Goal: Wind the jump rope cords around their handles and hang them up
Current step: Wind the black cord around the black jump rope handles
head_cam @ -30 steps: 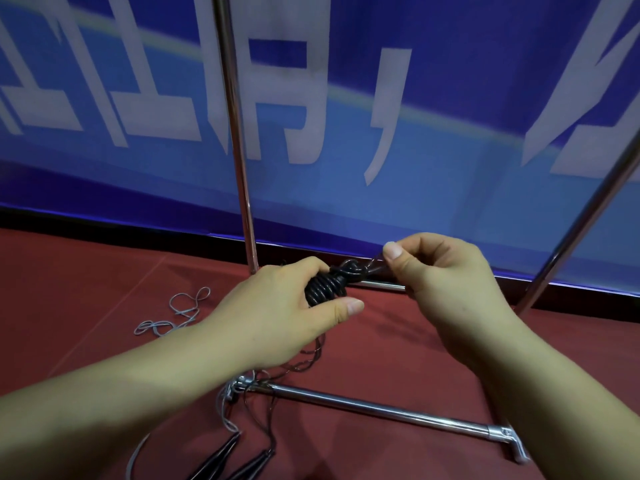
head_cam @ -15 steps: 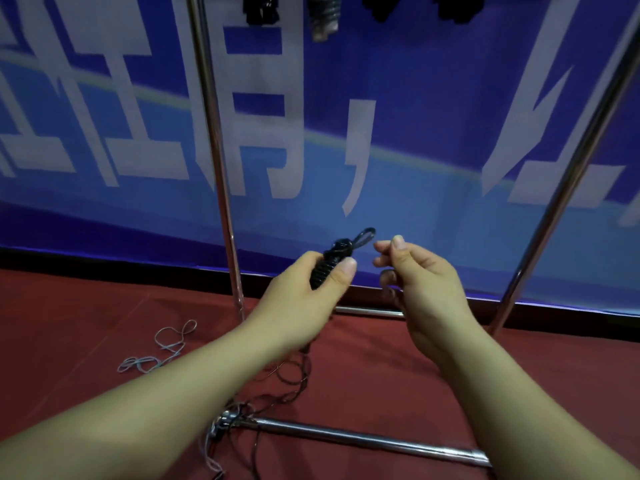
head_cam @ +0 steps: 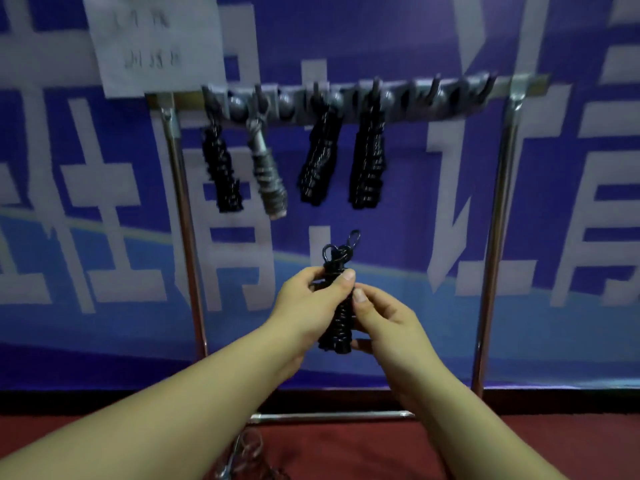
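One wound jump rope bundle [head_cam: 337, 306], black cord coiled tight round its handles, stands upright in both hands, in front of the blue banner [head_cam: 450, 209] and below the hook rail [head_cam: 346, 98]. A small cord loop [head_cam: 354, 237] sticks up from its knotted top, clear of the fingers. The left hand [head_cam: 306, 306] grips the upper part of the bundle, fingers curled round the far side and thumb pressed across the front. The right hand [head_cam: 391, 323] holds the lower part, thumb tip against the coils just below the left thumb, the fingers curled in under the bottom end.

Above, four wound ropes hang from the rail's hooks: a black one [head_cam: 221, 171] at the left, a grey one [head_cam: 268, 174] just beside it, then two more black ones [head_cam: 320, 161] [head_cam: 369, 161] side by side. The hooks to the right of them [head_cam: 450, 95] carry nothing. The rail sits on two chrome uprights [head_cam: 187, 237] [head_cam: 491, 237], joined low down by a chrome crossbar [head_cam: 332, 416]. A blurred white paper sheet [head_cam: 156, 43] is stuck on the banner at upper left. On the red floor [head_cam: 381, 452] near the crossbar lies a loose tangle of cord [head_cam: 246, 452].
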Action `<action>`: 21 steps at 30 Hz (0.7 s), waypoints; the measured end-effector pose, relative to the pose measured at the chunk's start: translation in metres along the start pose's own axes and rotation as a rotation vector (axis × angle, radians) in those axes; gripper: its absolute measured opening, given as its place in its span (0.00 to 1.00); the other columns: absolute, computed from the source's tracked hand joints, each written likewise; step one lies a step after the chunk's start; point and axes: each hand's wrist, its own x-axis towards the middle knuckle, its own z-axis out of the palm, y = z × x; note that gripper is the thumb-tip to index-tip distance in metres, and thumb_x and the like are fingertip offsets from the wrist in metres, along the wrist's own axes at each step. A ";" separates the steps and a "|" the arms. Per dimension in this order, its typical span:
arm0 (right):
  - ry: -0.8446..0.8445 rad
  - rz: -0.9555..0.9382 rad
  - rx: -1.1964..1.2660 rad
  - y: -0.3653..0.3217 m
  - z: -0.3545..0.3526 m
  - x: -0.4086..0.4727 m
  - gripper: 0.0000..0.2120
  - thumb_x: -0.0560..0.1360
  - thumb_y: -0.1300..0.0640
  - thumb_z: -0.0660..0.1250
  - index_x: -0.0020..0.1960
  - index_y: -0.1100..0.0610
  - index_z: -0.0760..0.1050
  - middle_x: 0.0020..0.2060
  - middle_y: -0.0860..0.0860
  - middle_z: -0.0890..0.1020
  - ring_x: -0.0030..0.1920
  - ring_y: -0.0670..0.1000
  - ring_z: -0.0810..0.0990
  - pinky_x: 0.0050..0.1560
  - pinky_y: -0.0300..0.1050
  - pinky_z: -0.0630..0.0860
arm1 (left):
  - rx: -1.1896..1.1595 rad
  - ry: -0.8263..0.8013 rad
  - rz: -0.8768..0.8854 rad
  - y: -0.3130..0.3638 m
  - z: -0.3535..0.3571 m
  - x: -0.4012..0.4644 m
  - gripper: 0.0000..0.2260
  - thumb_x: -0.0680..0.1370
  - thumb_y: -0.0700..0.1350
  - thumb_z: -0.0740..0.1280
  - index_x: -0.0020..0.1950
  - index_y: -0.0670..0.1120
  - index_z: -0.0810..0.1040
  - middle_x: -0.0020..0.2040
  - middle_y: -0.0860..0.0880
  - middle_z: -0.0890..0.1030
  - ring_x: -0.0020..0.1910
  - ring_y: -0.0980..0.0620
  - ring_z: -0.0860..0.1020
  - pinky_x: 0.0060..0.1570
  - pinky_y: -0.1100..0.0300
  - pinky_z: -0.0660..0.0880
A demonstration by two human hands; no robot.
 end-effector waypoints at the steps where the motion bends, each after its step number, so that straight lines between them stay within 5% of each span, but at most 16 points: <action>1: -0.004 -0.031 0.016 -0.018 -0.003 0.005 0.12 0.83 0.52 0.60 0.61 0.50 0.80 0.52 0.49 0.86 0.52 0.49 0.85 0.45 0.45 0.81 | -0.005 -0.002 0.027 0.015 0.004 0.006 0.13 0.75 0.54 0.74 0.55 0.49 0.82 0.49 0.49 0.86 0.48 0.51 0.85 0.49 0.51 0.83; 5: -0.011 -0.022 0.070 -0.059 -0.011 0.019 0.12 0.84 0.52 0.59 0.61 0.51 0.79 0.51 0.52 0.86 0.50 0.53 0.86 0.46 0.49 0.84 | -0.037 -0.052 0.057 0.056 0.016 0.020 0.15 0.73 0.56 0.75 0.54 0.48 0.83 0.50 0.49 0.87 0.48 0.52 0.85 0.45 0.58 0.81; 9: 0.048 -0.017 0.074 -0.089 -0.017 0.034 0.11 0.83 0.50 0.60 0.60 0.51 0.78 0.48 0.51 0.87 0.48 0.53 0.86 0.43 0.47 0.83 | -0.021 -0.115 0.039 0.092 0.031 0.027 0.20 0.81 0.63 0.61 0.52 0.51 0.84 0.48 0.51 0.87 0.48 0.52 0.84 0.46 0.58 0.79; 14: 0.171 -0.107 0.014 -0.120 -0.031 0.057 0.13 0.85 0.51 0.56 0.56 0.48 0.80 0.45 0.49 0.86 0.43 0.50 0.83 0.43 0.48 0.78 | -0.047 -0.073 0.128 0.103 0.038 0.025 0.20 0.82 0.63 0.54 0.66 0.57 0.77 0.64 0.58 0.78 0.65 0.53 0.74 0.71 0.48 0.69; 21: 0.311 -0.160 -0.047 -0.163 -0.043 0.087 0.16 0.85 0.51 0.52 0.52 0.55 0.77 0.41 0.55 0.78 0.40 0.54 0.73 0.40 0.47 0.70 | -0.022 -0.029 0.179 0.126 0.035 0.036 0.21 0.83 0.61 0.55 0.60 0.50 0.81 0.59 0.52 0.80 0.59 0.51 0.77 0.46 0.59 0.75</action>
